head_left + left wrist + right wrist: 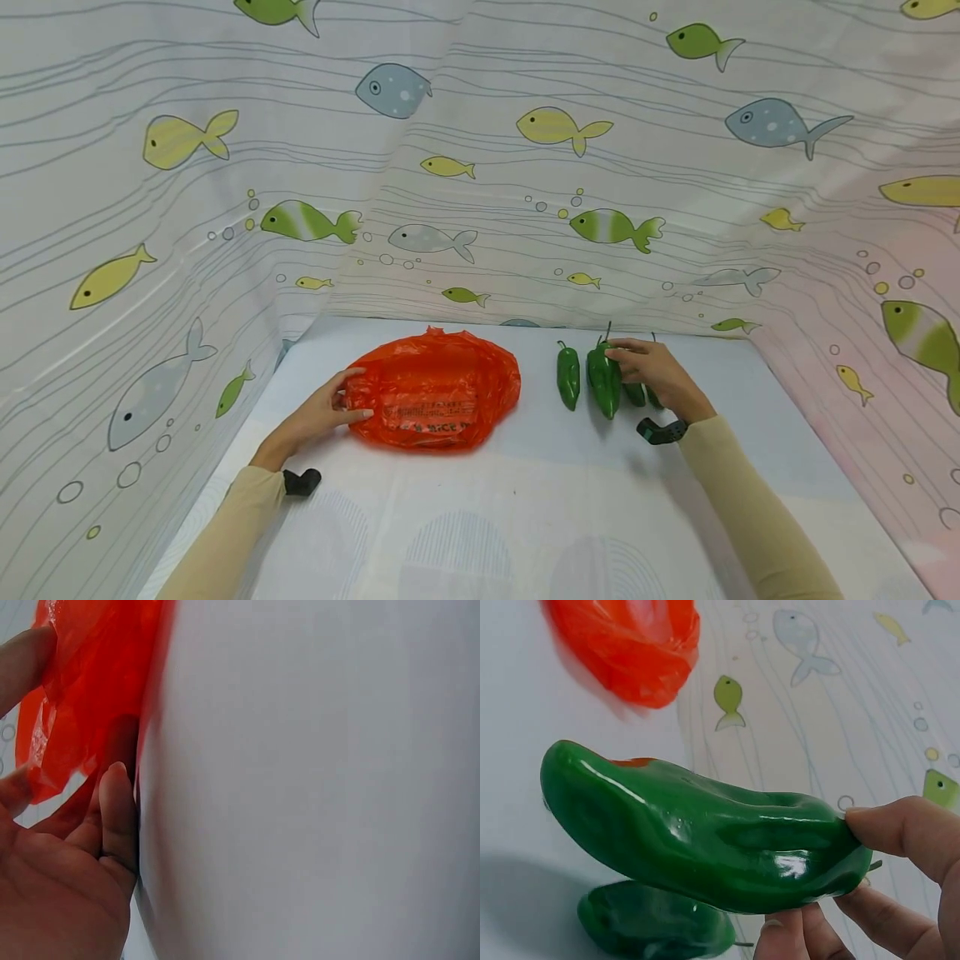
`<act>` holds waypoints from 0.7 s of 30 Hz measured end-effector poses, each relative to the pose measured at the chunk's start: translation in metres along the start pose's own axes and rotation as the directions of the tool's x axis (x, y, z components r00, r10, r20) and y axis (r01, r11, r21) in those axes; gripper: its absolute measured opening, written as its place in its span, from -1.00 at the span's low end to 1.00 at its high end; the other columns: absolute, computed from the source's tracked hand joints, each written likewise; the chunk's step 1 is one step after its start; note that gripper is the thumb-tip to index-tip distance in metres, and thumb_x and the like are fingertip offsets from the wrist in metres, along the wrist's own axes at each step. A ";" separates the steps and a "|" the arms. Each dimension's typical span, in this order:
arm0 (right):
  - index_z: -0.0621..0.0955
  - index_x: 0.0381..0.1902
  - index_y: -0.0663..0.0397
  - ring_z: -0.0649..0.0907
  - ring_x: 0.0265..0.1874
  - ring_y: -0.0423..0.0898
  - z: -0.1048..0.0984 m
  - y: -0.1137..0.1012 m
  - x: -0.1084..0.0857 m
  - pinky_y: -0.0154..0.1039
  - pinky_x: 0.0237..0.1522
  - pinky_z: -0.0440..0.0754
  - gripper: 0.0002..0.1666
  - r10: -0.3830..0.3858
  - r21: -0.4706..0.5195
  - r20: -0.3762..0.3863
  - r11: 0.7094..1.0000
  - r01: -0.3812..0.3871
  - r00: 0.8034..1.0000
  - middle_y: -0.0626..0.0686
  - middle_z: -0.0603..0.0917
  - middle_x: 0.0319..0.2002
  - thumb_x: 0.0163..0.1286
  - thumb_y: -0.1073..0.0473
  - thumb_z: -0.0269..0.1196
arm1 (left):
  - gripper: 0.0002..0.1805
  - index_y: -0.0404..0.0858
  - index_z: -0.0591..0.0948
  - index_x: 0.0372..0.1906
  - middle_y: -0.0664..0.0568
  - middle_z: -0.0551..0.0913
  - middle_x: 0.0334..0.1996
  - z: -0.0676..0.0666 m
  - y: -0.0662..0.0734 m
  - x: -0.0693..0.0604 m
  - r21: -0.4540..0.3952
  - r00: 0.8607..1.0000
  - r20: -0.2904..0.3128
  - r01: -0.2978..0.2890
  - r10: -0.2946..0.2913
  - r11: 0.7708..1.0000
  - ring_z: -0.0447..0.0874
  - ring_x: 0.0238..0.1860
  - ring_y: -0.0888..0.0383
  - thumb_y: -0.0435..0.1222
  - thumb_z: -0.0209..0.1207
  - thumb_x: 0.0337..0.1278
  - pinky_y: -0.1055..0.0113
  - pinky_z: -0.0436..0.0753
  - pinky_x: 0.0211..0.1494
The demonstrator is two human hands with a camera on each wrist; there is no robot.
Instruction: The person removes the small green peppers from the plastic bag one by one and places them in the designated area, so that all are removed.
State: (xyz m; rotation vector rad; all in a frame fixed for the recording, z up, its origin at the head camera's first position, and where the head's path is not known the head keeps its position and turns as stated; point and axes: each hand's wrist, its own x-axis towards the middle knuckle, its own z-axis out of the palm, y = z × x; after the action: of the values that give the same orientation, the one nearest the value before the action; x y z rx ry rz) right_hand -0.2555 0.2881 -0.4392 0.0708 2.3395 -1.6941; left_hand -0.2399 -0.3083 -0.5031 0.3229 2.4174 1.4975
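A crumpled red plastic bag point(435, 392) with printed lettering lies at the left of the table. At its left end is my left hand point(322, 415), with the thumb on the near side. In the left wrist view, fingers point(118, 810) tuck beneath the red film point(105, 675), low against the table. My right hand point(652, 375) pinches a large green pepper point(604, 382) near its stem end, thumb on one side and fingers on the other. The right wrist view shows this pepper point(705, 825) above another green pepper point(656, 921); a small orange-red patch marks its skin.
One green pepper point(568, 379) lies between the bag and the held pepper. Others, such as this pepper point(635, 394), are partly hidden behind my right hand. A fish-print sheet point(480, 208) rises behind and on both sides of the white table point(480, 508).
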 end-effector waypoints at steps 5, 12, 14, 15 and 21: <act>0.43 0.47 0.18 0.49 0.19 0.18 -0.010 0.004 -0.004 0.13 0.29 0.49 -0.15 -0.003 -0.001 -0.027 1.000 0.003 1.000 0.28 0.41 0.40 0.41 -0.18 0.37 | -0.02 -0.19 0.11 0.60 -0.31 0.37 0.36 0.000 0.000 0.000 0.008 1.000 0.000 0.003 -0.003 1.000 0.48 0.19 -0.19 -0.18 0.43 0.23 0.17 0.56 0.08; 0.39 0.50 0.22 0.46 0.18 0.12 -0.023 0.011 -0.011 0.01 0.26 0.53 -0.13 0.001 -0.022 -0.064 1.000 -0.003 0.998 0.24 0.44 0.34 0.46 -0.20 0.32 | -0.02 -0.20 0.11 0.60 -0.31 0.37 0.36 0.001 0.002 -0.001 0.006 1.000 -0.004 0.005 -0.005 1.000 0.48 0.18 -0.19 -0.18 0.43 0.22 0.17 0.55 0.07; 0.41 0.48 0.23 0.49 0.08 0.06 -0.028 0.013 -0.012 -0.04 0.21 0.57 -0.14 0.003 -0.024 -0.079 1.000 -0.005 0.997 0.18 0.50 0.22 0.45 -0.19 0.32 | -0.02 -0.20 0.11 0.60 -0.31 0.37 0.36 0.001 0.002 -0.001 0.006 1.000 -0.003 0.003 -0.003 1.000 0.49 0.19 -0.19 -0.18 0.43 0.23 0.17 0.56 0.07; 0.40 0.48 0.24 0.50 0.04 0.03 -0.030 0.014 -0.012 -0.05 0.21 0.56 -0.14 0.001 -0.023 -0.082 1.000 -0.003 0.997 0.15 0.51 0.18 0.46 -0.18 0.32 | -0.02 -0.20 0.11 0.60 -0.31 0.37 0.36 0.001 0.002 -0.001 0.006 1.000 -0.003 0.002 -0.002 1.000 0.49 0.18 -0.19 -0.18 0.43 0.22 0.17 0.56 0.07; 0.37 0.50 0.28 0.52 0.05 0.03 -0.044 0.021 -0.013 -0.03 0.22 0.54 -0.12 0.016 -0.025 -0.118 1.000 -0.019 0.993 0.22 0.45 0.29 0.47 -0.17 0.31 | -0.03 -0.20 0.12 0.60 -0.32 0.38 0.34 0.001 0.002 -0.002 0.012 1.000 -0.002 -0.009 0.009 1.000 0.51 0.15 -0.18 -0.19 0.43 0.22 0.17 0.57 0.05</act>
State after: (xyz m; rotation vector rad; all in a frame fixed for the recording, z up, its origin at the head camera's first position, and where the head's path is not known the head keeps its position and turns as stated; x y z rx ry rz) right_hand -0.2465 0.3374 -0.4433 0.1917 2.4373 -1.6941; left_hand -0.2381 -0.3074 -0.5011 0.3351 2.4310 1.4882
